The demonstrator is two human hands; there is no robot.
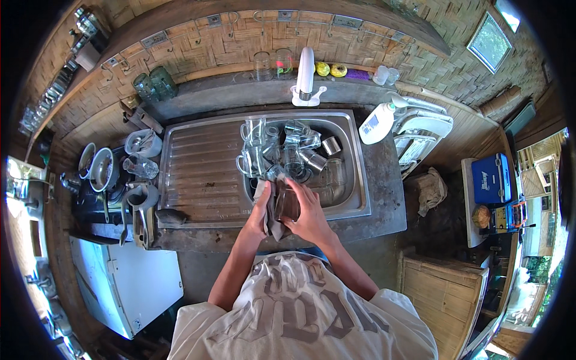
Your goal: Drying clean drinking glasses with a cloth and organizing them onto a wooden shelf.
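Note:
At the front edge of the metal sink [362,180], my right hand [310,211] is wrapped round a clear drinking glass [288,207]. My left hand [259,210] grips a greyish cloth [277,219] against the left side of that glass. Just beyond my hands the basin is heaped with several glass mugs [255,133] and metal cups [330,145]. Some of the mugs rest on the basin's left rim, handles outward. What lies under the heap is hidden.
A ribbed drainboard [201,168] extends left of the basin. Behind it stands a white faucet [306,75]. A white pump bottle [378,123] is at the right corner. Pots [103,170] and a glass jar [141,166] crowd the left side; hooks [288,23] hang above.

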